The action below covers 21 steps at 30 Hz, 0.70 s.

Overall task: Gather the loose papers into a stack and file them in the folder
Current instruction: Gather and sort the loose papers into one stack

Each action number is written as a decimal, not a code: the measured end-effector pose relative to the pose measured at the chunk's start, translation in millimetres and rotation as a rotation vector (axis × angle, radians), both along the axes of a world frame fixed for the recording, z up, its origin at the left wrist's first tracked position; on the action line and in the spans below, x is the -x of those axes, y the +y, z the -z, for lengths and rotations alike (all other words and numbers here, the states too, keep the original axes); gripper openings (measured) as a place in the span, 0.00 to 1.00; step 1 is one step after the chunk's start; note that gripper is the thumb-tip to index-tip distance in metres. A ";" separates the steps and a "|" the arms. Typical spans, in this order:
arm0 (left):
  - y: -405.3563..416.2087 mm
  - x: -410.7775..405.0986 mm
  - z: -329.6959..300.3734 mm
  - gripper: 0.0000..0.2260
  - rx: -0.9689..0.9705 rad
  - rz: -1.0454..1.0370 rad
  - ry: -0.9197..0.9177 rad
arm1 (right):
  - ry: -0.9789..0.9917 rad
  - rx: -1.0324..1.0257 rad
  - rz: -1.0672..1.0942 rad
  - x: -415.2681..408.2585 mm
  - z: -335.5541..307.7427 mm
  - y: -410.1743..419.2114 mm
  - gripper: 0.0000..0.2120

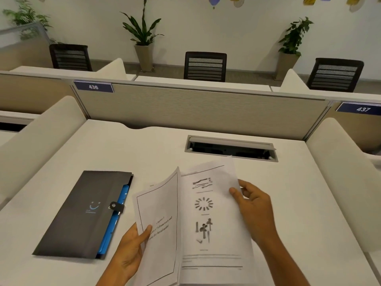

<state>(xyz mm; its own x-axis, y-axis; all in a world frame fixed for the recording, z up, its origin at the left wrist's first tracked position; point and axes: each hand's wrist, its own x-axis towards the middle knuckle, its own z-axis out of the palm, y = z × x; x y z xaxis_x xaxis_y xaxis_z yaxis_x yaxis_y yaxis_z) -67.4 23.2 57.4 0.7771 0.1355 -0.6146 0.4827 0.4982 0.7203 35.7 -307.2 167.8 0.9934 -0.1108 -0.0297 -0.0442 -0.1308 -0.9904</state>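
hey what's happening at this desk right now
A person is gathering printed papers over a white desk. The left hand grips a text page by its lower edge, and the right hand holds a sheet with diagrams at its right side. A dark folder lies to the left, snapped shut, with blue dividers showing at its edge. Nothing is filed yet.
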 end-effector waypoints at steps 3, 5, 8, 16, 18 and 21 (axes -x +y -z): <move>-3.0 1.1 4.4 0.22 -0.002 0.040 0.013 | 0.060 -0.024 -0.032 9.8 15.5 19.3 0.10; -3.6 1.8 7.5 0.22 -0.001 0.059 0.024 | 0.072 -0.029 -0.056 16.2 25.1 28.1 0.09; -6.3 3.8 8.3 0.20 0.008 0.088 0.037 | 0.087 0.023 -0.079 24.6 34.6 38.8 0.09; -9.8 6.2 5.4 0.21 0.002 0.220 0.063 | 0.074 0.076 -0.148 36.4 42.9 67.7 0.13; -11.1 6.2 5.2 0.20 0.009 0.231 0.071 | 0.086 0.078 -0.170 35.6 46.2 72.2 0.13; -11.6 8.7 7.2 0.22 0.029 0.228 0.073 | 0.080 0.100 -0.214 34.7 46.8 77.9 0.13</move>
